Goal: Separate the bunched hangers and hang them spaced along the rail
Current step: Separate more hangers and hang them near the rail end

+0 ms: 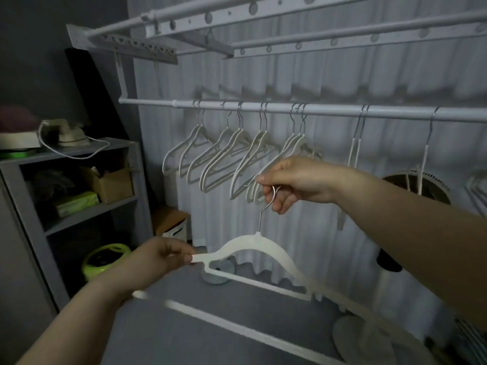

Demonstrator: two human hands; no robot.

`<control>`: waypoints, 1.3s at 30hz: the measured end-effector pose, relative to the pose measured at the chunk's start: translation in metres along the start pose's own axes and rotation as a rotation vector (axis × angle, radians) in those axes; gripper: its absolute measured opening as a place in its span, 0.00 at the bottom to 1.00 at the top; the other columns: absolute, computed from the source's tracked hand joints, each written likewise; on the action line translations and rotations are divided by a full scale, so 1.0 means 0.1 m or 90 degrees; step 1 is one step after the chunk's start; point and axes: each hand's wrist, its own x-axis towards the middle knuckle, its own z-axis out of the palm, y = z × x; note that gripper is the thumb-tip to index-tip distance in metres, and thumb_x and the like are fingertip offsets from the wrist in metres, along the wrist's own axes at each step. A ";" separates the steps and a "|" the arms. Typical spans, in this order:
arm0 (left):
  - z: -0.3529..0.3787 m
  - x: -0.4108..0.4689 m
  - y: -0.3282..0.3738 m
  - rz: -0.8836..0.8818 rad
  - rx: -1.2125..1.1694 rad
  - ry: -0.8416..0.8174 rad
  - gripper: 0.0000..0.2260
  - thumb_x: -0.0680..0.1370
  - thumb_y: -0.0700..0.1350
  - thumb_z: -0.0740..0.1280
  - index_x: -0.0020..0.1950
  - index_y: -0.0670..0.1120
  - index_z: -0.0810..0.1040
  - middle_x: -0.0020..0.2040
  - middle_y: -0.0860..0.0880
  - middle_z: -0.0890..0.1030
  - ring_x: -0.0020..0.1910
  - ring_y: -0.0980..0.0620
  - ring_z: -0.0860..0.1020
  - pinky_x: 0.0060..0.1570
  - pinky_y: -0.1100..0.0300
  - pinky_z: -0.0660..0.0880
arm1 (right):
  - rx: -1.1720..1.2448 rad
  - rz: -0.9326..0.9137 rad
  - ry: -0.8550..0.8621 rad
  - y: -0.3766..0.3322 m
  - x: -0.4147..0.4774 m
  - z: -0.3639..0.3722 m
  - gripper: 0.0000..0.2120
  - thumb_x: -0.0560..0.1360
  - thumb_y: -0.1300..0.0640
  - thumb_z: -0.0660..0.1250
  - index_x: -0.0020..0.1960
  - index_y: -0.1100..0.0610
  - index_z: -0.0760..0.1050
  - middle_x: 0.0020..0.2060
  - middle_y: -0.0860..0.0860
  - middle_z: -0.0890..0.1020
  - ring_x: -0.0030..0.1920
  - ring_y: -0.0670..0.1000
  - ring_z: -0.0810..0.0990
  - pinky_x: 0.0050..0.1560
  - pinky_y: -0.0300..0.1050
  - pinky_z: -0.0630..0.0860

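Hangers of pale plastic with metal hooks hang on the white rail, which runs across in front of a pleated curtain. Toward the rail's left half they sit in four close clusters, tilted and overlapping one another. Further right a pair hangs edge-on, and one more hangs alone near the right edge.

One loose hanger is held below the rail, well apart from it and slanted down toward the right. The right hand pinches the top of its metal hook between thumb and forefinger, with the other fingers curled beneath. The left hand pinches the tip of the hanger's left shoulder between thumb and fingertips.

Lower down, a second pale bar shows as a blur, one end near the left wrist. Whether either hand holds it cannot be told.

Above the rail hangs a folding drying rack. At the left stands a grey shelf unit with an iron on top and a cardboard box on a shelf inside. A lime-green round object sits on the floor beside it.
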 end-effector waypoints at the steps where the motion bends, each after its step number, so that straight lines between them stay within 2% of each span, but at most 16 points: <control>1: 0.03 0.04 -0.04 0.002 -0.022 0.051 0.14 0.75 0.39 0.66 0.34 0.56 0.80 0.38 0.55 0.81 0.45 0.53 0.77 0.47 0.63 0.71 | 0.025 0.012 0.015 -0.03 -0.02 0.05 0.14 0.77 0.57 0.61 0.34 0.59 0.71 0.21 0.48 0.78 0.22 0.44 0.77 0.27 0.36 0.78; 4: 0.14 0.11 0.02 0.035 -0.066 0.205 0.07 0.77 0.41 0.63 0.52 0.48 0.78 0.48 0.51 0.77 0.52 0.51 0.75 0.53 0.62 0.67 | 0.096 0.052 0.070 -0.08 -0.06 0.17 0.16 0.77 0.58 0.60 0.31 0.59 0.68 0.19 0.48 0.75 0.19 0.44 0.74 0.25 0.35 0.77; 6: 0.23 0.13 0.12 0.057 -0.097 0.219 0.07 0.77 0.42 0.62 0.54 0.46 0.76 0.49 0.51 0.76 0.49 0.54 0.74 0.48 0.70 0.68 | 0.140 0.074 0.112 -0.10 -0.08 0.23 0.17 0.78 0.59 0.58 0.30 0.59 0.67 0.17 0.49 0.74 0.17 0.44 0.72 0.22 0.34 0.75; 8: 0.35 0.13 0.25 0.083 -0.114 0.169 0.05 0.78 0.43 0.61 0.45 0.48 0.76 0.42 0.54 0.77 0.42 0.59 0.74 0.39 0.78 0.69 | 0.188 0.082 0.160 -0.10 -0.11 0.26 0.17 0.78 0.60 0.57 0.30 0.59 0.66 0.16 0.49 0.74 0.16 0.44 0.72 0.20 0.34 0.74; 10: 0.47 0.13 0.35 0.096 -0.132 0.099 0.08 0.78 0.46 0.61 0.39 0.52 0.75 0.40 0.57 0.78 0.41 0.59 0.76 0.44 0.74 0.70 | 0.225 0.079 0.204 -0.09 -0.14 0.28 0.16 0.78 0.61 0.58 0.31 0.60 0.67 0.16 0.50 0.75 0.16 0.44 0.73 0.20 0.35 0.75; 12: 0.57 0.12 0.45 0.094 -0.164 0.024 0.08 0.78 0.50 0.59 0.40 0.55 0.74 0.42 0.56 0.78 0.42 0.56 0.78 0.46 0.66 0.74 | 0.238 0.075 0.239 -0.09 -0.16 0.29 0.16 0.78 0.60 0.59 0.31 0.60 0.68 0.16 0.50 0.75 0.16 0.44 0.74 0.21 0.35 0.76; 16: 0.71 0.09 0.65 0.098 -0.158 -0.121 0.07 0.76 0.56 0.59 0.48 0.55 0.72 0.44 0.56 0.78 0.38 0.60 0.79 0.36 0.69 0.75 | 0.273 0.061 0.317 -0.11 -0.18 0.27 0.15 0.77 0.61 0.59 0.33 0.61 0.68 0.15 0.50 0.75 0.17 0.45 0.75 0.21 0.36 0.76; 19: 0.77 0.15 0.71 0.099 -0.153 -0.132 0.11 0.74 0.50 0.66 0.54 0.52 0.70 0.39 0.55 0.79 0.32 0.63 0.79 0.31 0.69 0.75 | 0.288 0.044 0.352 -0.13 -0.17 0.22 0.15 0.78 0.60 0.60 0.33 0.62 0.68 0.15 0.50 0.75 0.17 0.45 0.75 0.21 0.36 0.77; 22: 0.75 0.24 0.71 0.100 -0.155 -0.106 0.09 0.75 0.43 0.65 0.55 0.50 0.72 0.38 0.53 0.78 0.32 0.60 0.78 0.29 0.69 0.74 | 0.294 0.029 0.372 -0.11 -0.15 0.15 0.15 0.78 0.60 0.60 0.33 0.62 0.69 0.15 0.50 0.76 0.17 0.44 0.75 0.22 0.36 0.77; 25: 0.72 0.36 0.71 0.121 -0.084 -0.054 0.09 0.77 0.43 0.63 0.56 0.49 0.76 0.37 0.55 0.77 0.36 0.58 0.76 0.35 0.67 0.75 | 0.304 0.015 0.384 -0.04 -0.13 0.02 0.16 0.78 0.60 0.60 0.32 0.62 0.69 0.16 0.50 0.76 0.17 0.44 0.75 0.23 0.36 0.77; 28: 0.73 0.48 0.79 0.121 0.006 -0.029 0.08 0.77 0.43 0.61 0.44 0.56 0.75 0.42 0.50 0.80 0.44 0.50 0.78 0.48 0.56 0.77 | 0.303 0.010 0.366 0.02 -0.09 -0.12 0.16 0.78 0.58 0.60 0.33 0.62 0.71 0.19 0.50 0.77 0.18 0.44 0.76 0.24 0.36 0.78; 29: 0.74 0.53 0.83 0.113 0.002 -0.036 0.10 0.77 0.42 0.61 0.41 0.57 0.73 0.45 0.46 0.82 0.45 0.47 0.79 0.48 0.54 0.77 | 0.292 0.013 0.361 0.04 -0.07 -0.18 0.16 0.78 0.57 0.60 0.33 0.62 0.71 0.21 0.51 0.78 0.19 0.44 0.76 0.25 0.37 0.78; 31: 0.76 0.64 0.90 0.093 -0.028 -0.053 0.08 0.76 0.39 0.62 0.43 0.52 0.74 0.44 0.43 0.82 0.44 0.45 0.80 0.42 0.55 0.78 | 0.266 0.024 0.360 0.06 -0.04 -0.33 0.16 0.78 0.55 0.60 0.34 0.61 0.72 0.24 0.53 0.79 0.20 0.45 0.77 0.27 0.38 0.79; 34: 0.81 0.88 0.96 0.080 -0.043 -0.059 0.06 0.76 0.38 0.63 0.48 0.48 0.74 0.38 0.47 0.79 0.39 0.51 0.78 0.32 0.64 0.76 | 0.171 0.016 0.398 0.08 0.01 -0.61 0.14 0.77 0.57 0.61 0.35 0.60 0.73 0.27 0.52 0.79 0.22 0.45 0.77 0.28 0.36 0.77; 37: 0.85 1.13 1.06 0.078 -0.036 -0.054 0.06 0.76 0.38 0.63 0.49 0.49 0.73 0.36 0.50 0.78 0.35 0.55 0.76 0.27 0.69 0.74 | -0.099 -0.026 0.521 0.18 0.09 -1.00 0.11 0.75 0.62 0.62 0.37 0.62 0.77 0.32 0.51 0.79 0.29 0.43 0.75 0.34 0.36 0.73; 39: 0.87 1.29 1.15 0.084 -0.044 -0.036 0.07 0.77 0.38 0.61 0.49 0.49 0.72 0.39 0.51 0.78 0.37 0.56 0.76 0.27 0.70 0.73 | -0.301 -0.031 0.597 0.28 0.12 -1.28 0.09 0.74 0.61 0.62 0.45 0.62 0.80 0.41 0.53 0.82 0.41 0.48 0.78 0.44 0.40 0.71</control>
